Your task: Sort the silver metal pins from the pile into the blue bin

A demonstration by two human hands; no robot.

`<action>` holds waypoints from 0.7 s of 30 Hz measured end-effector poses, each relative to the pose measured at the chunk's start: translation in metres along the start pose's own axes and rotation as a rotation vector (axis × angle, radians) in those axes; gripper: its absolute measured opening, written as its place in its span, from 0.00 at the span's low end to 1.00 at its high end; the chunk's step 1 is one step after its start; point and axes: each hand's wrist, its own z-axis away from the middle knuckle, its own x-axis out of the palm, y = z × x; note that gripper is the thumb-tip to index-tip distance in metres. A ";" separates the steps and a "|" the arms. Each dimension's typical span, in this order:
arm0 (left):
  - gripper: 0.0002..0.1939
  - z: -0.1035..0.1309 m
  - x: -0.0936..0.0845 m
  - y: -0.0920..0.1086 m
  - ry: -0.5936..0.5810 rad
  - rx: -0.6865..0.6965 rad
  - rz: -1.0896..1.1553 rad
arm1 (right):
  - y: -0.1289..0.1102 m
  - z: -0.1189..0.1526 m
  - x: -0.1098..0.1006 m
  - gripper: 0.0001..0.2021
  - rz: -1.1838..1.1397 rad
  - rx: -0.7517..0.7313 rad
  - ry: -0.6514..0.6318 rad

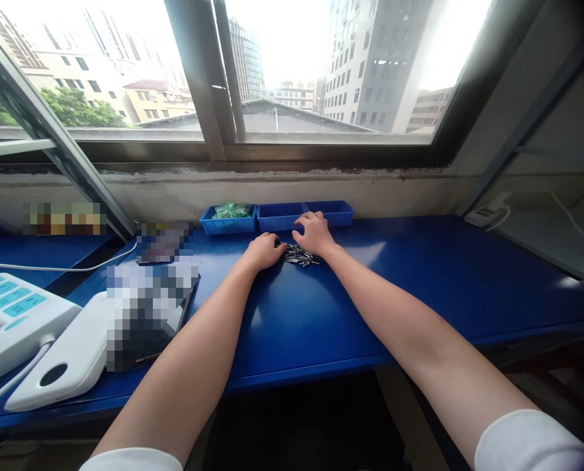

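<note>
A small heap of slim, shiny metal pieces [300,256] lies on the blue table between my hands; their exact kind is too small to tell. My left hand [265,252] rests at the heap's left edge, fingers bent and thumb apart, with nothing visible in it. Above the heap's right side is my right hand [315,234], its fingers spread and curved, in front of the blue bins. Behind the hands stand a middle blue bin [274,221] and a right blue bin [341,214]. The left blue bin [227,226] holds green plastic-looking packets [233,210].
At left are a white power strip [14,311], a white oblong device [70,356] and blurred-out items. A white cable [76,267] crosses the table there. The blue tabletop [433,268] stretches right toward a metal frame. A window sill runs behind the bins.
</note>
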 end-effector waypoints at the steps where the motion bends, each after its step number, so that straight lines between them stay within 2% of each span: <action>1: 0.22 -0.001 0.001 -0.001 -0.011 0.026 0.009 | 0.001 0.002 0.001 0.13 -0.034 -0.004 -0.006; 5: 0.23 -0.001 0.003 -0.001 -0.045 0.061 -0.001 | 0.006 0.007 0.003 0.13 -0.144 0.022 -0.109; 9: 0.24 0.000 0.001 0.002 -0.067 0.036 -0.007 | 0.007 0.010 0.004 0.15 -0.118 0.015 -0.213; 16: 0.23 0.000 0.003 -0.001 -0.042 0.054 -0.009 | 0.004 0.013 0.011 0.11 -0.133 -0.045 -0.201; 21: 0.26 0.000 0.002 0.001 -0.081 0.073 -0.026 | 0.001 0.014 0.012 0.10 -0.102 -0.045 -0.206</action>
